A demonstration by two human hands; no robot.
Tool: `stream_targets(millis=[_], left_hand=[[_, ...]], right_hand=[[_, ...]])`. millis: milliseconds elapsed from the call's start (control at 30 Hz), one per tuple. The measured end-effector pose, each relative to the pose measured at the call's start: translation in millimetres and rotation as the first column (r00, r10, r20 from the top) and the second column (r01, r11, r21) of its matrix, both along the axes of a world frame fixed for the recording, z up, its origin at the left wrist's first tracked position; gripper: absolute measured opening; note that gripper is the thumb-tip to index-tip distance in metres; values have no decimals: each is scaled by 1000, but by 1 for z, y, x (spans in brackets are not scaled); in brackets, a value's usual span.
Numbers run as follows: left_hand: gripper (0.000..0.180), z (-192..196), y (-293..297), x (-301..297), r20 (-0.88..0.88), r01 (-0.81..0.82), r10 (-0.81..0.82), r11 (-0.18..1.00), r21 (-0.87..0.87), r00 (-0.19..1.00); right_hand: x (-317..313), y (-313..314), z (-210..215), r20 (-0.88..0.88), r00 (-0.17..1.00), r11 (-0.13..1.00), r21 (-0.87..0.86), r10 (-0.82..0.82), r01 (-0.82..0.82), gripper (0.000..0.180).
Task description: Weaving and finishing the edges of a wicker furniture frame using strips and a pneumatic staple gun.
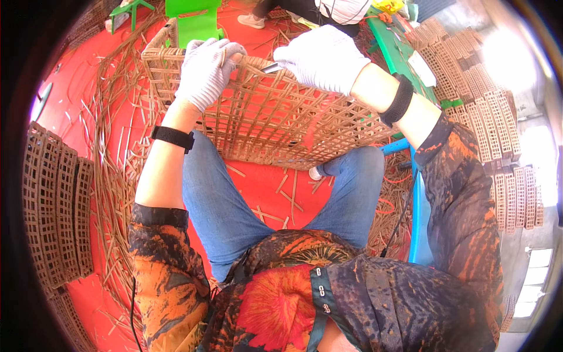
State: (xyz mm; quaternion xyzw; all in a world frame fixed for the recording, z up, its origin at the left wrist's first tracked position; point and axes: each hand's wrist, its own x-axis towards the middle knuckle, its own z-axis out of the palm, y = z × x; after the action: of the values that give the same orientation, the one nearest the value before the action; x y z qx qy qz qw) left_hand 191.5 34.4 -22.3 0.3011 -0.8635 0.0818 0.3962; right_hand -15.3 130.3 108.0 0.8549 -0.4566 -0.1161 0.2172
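A brown open-lattice woven basket (258,126) is tilted over my knees, its rim toward the far side. My left hand (205,71), in a white ribbed glove, is closed on the rim near the left corner, fingers curled around a strip. My right hand (324,60), also gloved in white, is closed around a tool with a shiny metal tip (271,68). That tip lies against the rim, just right of my left hand. The tool's handle is hidden in my right glove, so its exact kind does not show.
Loose brown strips (108,146) litter the red floor (275,202). Lattice baskets are stacked at left (56,199) and right (489,132). Beyond my work are a green chair (190,26), a green table (394,50) and another person (343,13). Blue furniture (419,220) stands beside my right leg.
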Motion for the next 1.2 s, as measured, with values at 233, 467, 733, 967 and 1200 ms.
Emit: stream_targets(millis=[233,467,733,967,1200], left_hand=[[13,2,0,-1,-17,11,-12,998,-56,1000],[17,8,8,5,-43,56,-58,998,-27,997],[30,1,60,11,-908,686,37,642,341,417],[16,-39,90,-23,-844,660,287,528,534,453],[18,-34,88,-36,-657,250,276,767,590,701]], right_hand=[[-10,-13,8,114,993,997,78,15,-24,12],[-28,-8,-1,109,988,993,-1,114,-114,12],[-48,-3,-29,349,937,998,56,-17,-3,20],[-45,-9,-24,380,922,994,105,-73,35,23],[-39,-13,-11,238,971,997,77,-11,-7,20]])
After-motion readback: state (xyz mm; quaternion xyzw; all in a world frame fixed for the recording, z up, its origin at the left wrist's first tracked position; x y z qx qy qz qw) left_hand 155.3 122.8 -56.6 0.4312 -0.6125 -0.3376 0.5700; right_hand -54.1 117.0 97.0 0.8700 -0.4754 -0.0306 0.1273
